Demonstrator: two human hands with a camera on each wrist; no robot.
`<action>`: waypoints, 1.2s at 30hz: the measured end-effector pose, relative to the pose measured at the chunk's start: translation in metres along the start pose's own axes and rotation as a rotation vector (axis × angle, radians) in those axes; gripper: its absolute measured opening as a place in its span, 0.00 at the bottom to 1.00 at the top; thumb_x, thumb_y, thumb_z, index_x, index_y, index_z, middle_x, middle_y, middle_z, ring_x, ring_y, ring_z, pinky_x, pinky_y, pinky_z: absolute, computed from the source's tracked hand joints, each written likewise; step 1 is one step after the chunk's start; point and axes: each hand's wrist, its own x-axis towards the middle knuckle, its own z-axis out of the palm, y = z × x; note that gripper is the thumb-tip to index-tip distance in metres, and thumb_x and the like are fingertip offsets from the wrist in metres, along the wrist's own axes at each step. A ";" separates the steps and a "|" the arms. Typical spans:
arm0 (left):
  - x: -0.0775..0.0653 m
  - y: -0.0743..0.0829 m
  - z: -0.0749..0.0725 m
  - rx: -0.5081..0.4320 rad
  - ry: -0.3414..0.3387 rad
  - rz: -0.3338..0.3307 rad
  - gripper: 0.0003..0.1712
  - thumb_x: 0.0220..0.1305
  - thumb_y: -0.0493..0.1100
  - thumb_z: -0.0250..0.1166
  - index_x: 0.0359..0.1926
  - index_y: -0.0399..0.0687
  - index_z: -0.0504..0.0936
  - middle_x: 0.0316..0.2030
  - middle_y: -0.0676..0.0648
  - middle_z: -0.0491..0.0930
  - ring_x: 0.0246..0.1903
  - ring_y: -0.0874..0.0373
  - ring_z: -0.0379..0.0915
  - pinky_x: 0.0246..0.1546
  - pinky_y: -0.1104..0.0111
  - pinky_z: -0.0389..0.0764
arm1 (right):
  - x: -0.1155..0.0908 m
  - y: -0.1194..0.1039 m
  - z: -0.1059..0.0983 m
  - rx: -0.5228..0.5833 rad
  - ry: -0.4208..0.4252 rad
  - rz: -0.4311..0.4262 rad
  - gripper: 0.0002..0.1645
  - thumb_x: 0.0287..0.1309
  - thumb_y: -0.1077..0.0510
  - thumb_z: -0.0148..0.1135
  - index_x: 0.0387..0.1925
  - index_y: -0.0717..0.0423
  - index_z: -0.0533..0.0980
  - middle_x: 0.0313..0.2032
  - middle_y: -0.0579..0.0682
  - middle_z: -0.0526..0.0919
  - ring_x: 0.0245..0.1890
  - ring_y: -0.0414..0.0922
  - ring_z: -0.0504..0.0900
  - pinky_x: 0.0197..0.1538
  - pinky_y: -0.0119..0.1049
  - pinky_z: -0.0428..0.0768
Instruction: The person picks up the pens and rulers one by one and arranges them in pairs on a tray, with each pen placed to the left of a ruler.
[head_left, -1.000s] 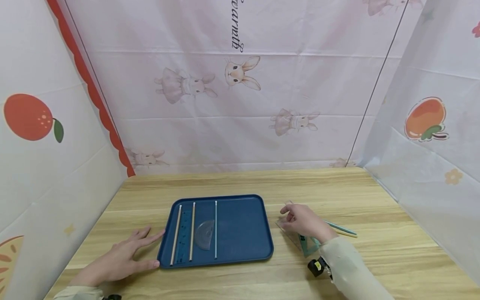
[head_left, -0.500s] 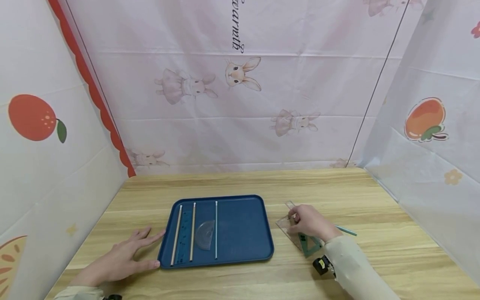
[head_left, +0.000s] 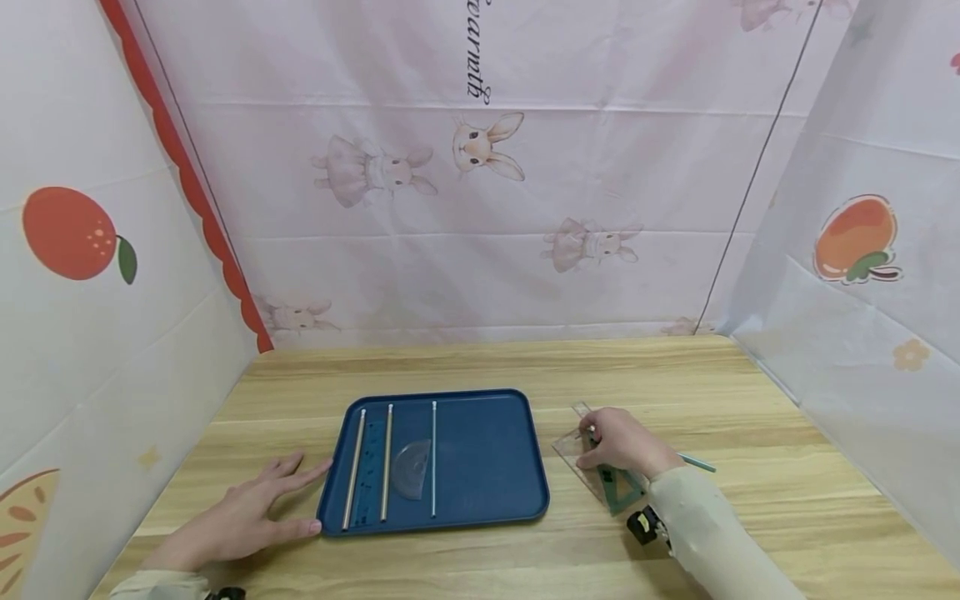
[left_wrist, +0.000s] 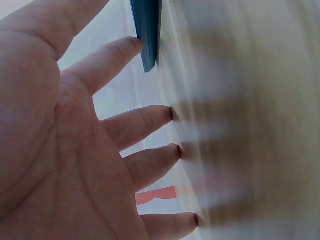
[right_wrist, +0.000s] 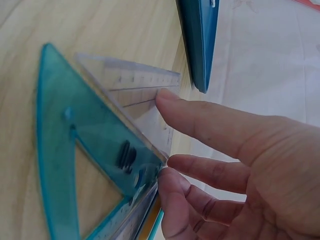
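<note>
In the head view my left hand (head_left: 240, 518) lies on the table with fingers spread, its index finger and thumb touching the left rim of a blue tray (head_left: 487, 517). My right hand (head_left: 622, 442) is over a small pile right of the tray. Its thumb touches a clear set square (right_wrist: 145, 95) in the right wrist view. Its other fingers bend beside the tip of a green set square (right_wrist: 75, 100), apart from the thumb. A clear ruler (head_left: 581, 408) pokes out beyond the hand. A blue pencil (head_left: 699, 462) shows behind the wrist; a yellow strip (right_wrist: 150, 220) lies below the fingers.
On the tray lie two wood-coloured pencils (head_left: 354, 471) (head_left: 387, 462), a blue ruler (head_left: 368, 475), a clear protractor (head_left: 410, 471) and a thin light-blue pencil (head_left: 433, 458). Printed cloth walls (head_left: 480, 275) enclose the wooden table (head_left: 480, 367) at back and sides.
My right hand has moved slightly right and down onto the pile, and its thumb and fingers are lower on the set squares. The yellow pencil behind the wrist is now hidden. My left hand stays put.
</note>
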 end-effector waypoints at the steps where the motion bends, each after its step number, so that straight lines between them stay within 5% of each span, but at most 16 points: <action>1: 0.000 0.000 0.000 -0.001 0.000 0.000 0.48 0.67 0.67 0.72 0.82 0.59 0.68 0.79 0.21 0.58 0.74 0.09 0.50 0.51 0.10 0.59 | 0.001 0.000 0.000 -0.002 -0.002 0.001 0.35 0.56 0.57 0.83 0.61 0.69 0.80 0.45 0.58 0.87 0.43 0.47 0.84 0.51 0.50 0.86; 10: 0.000 0.001 0.000 -0.004 -0.005 -0.002 0.48 0.67 0.68 0.72 0.82 0.59 0.68 0.78 0.20 0.58 0.74 0.09 0.50 0.52 0.10 0.58 | 0.004 -0.004 0.002 0.013 -0.049 0.016 0.39 0.55 0.57 0.84 0.66 0.65 0.78 0.50 0.61 0.89 0.49 0.51 0.88 0.52 0.51 0.88; 36: 0.000 0.000 0.001 -0.017 -0.011 -0.015 0.50 0.65 0.71 0.72 0.81 0.61 0.68 0.78 0.22 0.59 0.74 0.10 0.51 0.53 0.10 0.58 | 0.002 -0.007 0.000 0.031 -0.069 0.036 0.36 0.52 0.57 0.86 0.59 0.64 0.78 0.50 0.58 0.87 0.50 0.52 0.86 0.54 0.52 0.87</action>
